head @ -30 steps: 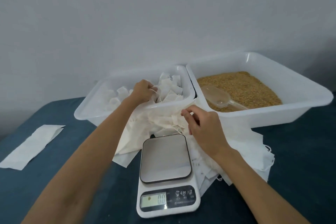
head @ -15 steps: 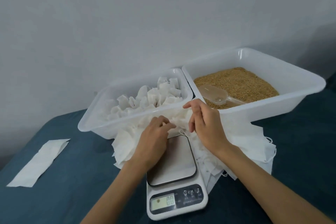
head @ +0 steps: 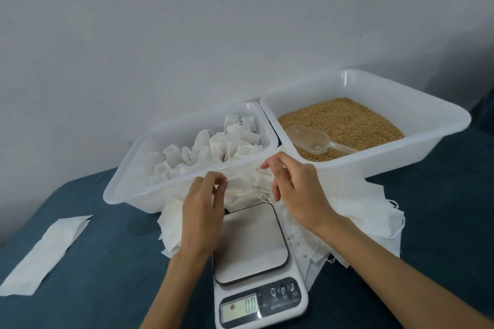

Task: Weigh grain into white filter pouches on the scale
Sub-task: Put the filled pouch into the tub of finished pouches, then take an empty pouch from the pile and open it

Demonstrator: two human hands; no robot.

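Note:
A loose pile of flat white filter pouches [head: 369,203] lies on the blue cloth between the two tubs and the scale [head: 251,246]. The scale's steel plate is bare and its display reads 00. My left hand [head: 204,214] reaches over the plate's left side, its curled fingertips pinching a pouch [head: 244,187] at the top of the pile. My right hand [head: 296,189] grips the same pouch from the right, thumb and fingers curled round it. Grain [head: 347,120] fills the right tub, with a clear plastic scoop [head: 310,136] lying on it.
The left white tub [head: 125,189] holds several opened pouches standing upright. The right tub [head: 427,125] touches it side by side against the grey wall. A long white strip [head: 45,251] lies on the blue cloth at the far left.
My left hand left the left tub and came down to the pouch pile beside my right hand. The right hand stayed on the pile, and the view shifted slightly.

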